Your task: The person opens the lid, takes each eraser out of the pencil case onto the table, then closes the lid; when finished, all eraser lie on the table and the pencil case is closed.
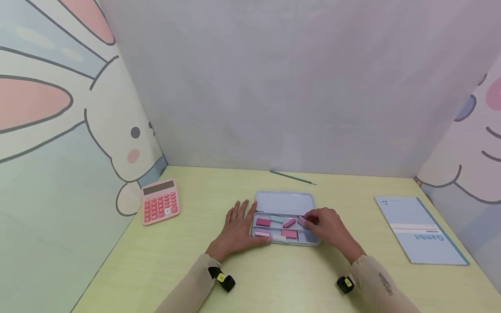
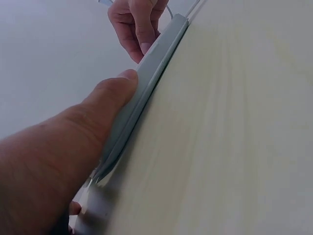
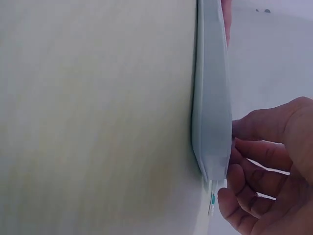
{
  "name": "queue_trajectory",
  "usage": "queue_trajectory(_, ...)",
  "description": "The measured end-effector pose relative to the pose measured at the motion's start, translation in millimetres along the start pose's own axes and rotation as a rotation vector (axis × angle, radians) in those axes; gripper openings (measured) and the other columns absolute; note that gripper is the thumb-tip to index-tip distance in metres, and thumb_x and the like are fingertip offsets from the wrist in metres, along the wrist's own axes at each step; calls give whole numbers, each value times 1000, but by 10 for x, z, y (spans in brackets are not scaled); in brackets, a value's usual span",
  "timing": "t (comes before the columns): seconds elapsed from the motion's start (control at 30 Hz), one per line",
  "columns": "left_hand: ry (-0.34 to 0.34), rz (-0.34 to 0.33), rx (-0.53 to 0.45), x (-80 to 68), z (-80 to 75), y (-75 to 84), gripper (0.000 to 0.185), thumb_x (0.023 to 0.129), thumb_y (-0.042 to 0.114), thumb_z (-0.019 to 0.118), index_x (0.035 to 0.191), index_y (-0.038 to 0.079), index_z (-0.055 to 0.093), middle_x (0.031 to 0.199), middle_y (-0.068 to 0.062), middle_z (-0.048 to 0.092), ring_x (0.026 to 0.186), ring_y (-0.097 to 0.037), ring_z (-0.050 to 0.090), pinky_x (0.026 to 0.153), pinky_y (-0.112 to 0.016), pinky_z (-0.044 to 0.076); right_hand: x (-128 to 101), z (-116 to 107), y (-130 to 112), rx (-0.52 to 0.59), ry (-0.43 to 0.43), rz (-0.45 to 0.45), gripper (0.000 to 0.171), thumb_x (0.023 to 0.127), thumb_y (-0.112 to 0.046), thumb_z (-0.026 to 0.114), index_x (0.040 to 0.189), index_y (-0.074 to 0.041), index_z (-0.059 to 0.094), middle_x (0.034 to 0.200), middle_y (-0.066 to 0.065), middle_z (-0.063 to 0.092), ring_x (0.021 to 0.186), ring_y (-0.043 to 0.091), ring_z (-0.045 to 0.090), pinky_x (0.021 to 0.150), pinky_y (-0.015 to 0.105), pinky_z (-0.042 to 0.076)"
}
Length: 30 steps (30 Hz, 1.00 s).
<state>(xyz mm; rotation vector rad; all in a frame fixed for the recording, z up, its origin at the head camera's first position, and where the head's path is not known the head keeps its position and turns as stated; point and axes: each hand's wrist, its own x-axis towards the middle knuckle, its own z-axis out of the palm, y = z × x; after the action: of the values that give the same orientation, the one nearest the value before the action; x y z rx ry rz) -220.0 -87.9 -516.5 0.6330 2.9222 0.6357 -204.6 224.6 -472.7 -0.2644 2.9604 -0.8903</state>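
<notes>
A flat pale-blue case (image 1: 283, 242) lies on the table with its hinged lid (image 1: 285, 202) laid back. Several small blocks in pink, lilac and pale blue, among them a dark-pink block (image 1: 263, 222), are in its compartments. My left hand (image 1: 237, 232) is at the case's left end, fingers spread and straight, its thumb (image 2: 110, 98) resting on the front edge. At the far right of the back compartment, my right hand (image 1: 328, 226) pinches a small lilac-pink block (image 1: 301, 221) between thumb and fingers. The case wall hides that block in both wrist views.
A pink calculator (image 1: 160, 202) is at the left of the table. Behind the case lies a green pencil (image 1: 292, 176). On the right is a notebook (image 1: 420, 230) marked "Gambit". Walls (image 1: 293, 87) stand at the back and both sides.
</notes>
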Motion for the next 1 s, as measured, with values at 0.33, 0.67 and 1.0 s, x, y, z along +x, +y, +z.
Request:
queue_trajectory(0.33, 0, -1, 2, -8, 4, -9, 125, 81, 89, 65, 175, 23, 15, 182, -14, 13, 169, -44, 6, 134, -65, 11, 56, -242, 167, 42, 53, -29, 15, 101, -8, 68, 109, -9, 81, 96, 3, 75, 84, 18, 58, 69, 27, 48)
queue_trajectory(0.67, -6, 17, 23, 17, 36, 0, 126, 82, 90, 63, 175, 23, 11, 182, -14, 12, 169, -44, 6, 134, -65, 13, 173, -439, 492, 65, 46, 54, 18, 103, -10, 64, 113, -6, 78, 103, 13, 74, 87, 23, 58, 71, 31, 48)
queue_trajectory(1.0, -19, -1, 14, -2, 22, -7, 125, 83, 91, 61, 175, 24, 9, 183, -13, 10, 170, -42, 4, 134, -64, 9, 399, -498, 703, 61, -44, 144, 22, 104, -12, 62, 117, -5, 78, 110, 17, 72, 91, 27, 58, 75, 32, 48)
